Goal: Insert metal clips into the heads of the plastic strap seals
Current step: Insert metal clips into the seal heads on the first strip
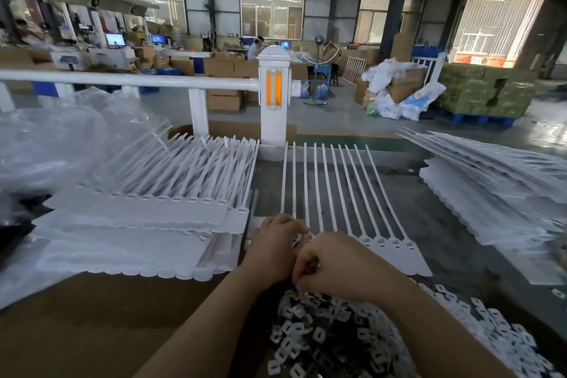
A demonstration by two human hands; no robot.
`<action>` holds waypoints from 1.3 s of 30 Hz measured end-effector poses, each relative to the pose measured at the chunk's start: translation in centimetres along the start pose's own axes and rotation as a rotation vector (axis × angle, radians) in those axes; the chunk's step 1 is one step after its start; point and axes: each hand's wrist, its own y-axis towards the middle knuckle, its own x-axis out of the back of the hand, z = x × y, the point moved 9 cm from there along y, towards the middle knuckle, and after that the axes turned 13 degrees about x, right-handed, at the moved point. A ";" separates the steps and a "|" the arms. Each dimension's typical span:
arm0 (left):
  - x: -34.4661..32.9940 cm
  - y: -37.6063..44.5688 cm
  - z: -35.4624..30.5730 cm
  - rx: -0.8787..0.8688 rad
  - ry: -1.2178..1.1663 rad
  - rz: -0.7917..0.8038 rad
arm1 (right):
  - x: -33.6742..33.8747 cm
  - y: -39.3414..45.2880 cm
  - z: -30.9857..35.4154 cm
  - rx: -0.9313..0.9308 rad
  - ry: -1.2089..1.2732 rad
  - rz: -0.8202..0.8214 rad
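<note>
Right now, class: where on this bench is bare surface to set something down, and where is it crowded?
Bare brown surface lies near left, below the stacked seal sheets; grey bench shows between the working seal strip and the right stack. Crowded: metal clips and both hands, left, right.

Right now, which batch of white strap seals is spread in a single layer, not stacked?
The middle batch, under both hands: its straps lie side by side with gaps, while the left stack and right stack are piled in layers.
</note>
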 end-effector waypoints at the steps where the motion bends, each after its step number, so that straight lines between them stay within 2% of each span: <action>1: 0.0 0.0 0.0 0.006 -0.003 -0.008 | 0.0 -0.1 -0.2 -0.005 0.003 0.002; 6: -0.2 0.6 0.1 0.034 -0.025 -0.026 | -1.2 -0.4 -1.1 -0.018 0.012 0.080; 11: -0.3 0.9 -0.3 0.009 -0.003 -0.009 | -1.0 0.0 -1.8 -0.033 -0.103 0.009; 17: 0.0 0.3 -0.2 -0.032 -0.032 0.001 | -1.0 0.2 -2.6 -0.063 -0.003 0.014; 24: 0.1 0.1 -0.4 -0.032 0.001 -0.023 | -1.5 1.1 -2.2 -0.046 -0.030 0.030; 29: 0.6 0.2 -0.4 -0.042 -0.065 -0.033 | -1.0 1.2 -2.3 -0.045 -0.045 0.038; 35: 0.9 0.1 0.2 -0.021 -0.183 -0.026 | 0.3 0.5 -2.7 -0.040 0.021 -0.036; 39: 1.2 -0.1 -0.1 -0.046 -0.170 -0.038 | -0.3 0.2 -2.2 -0.010 0.118 0.073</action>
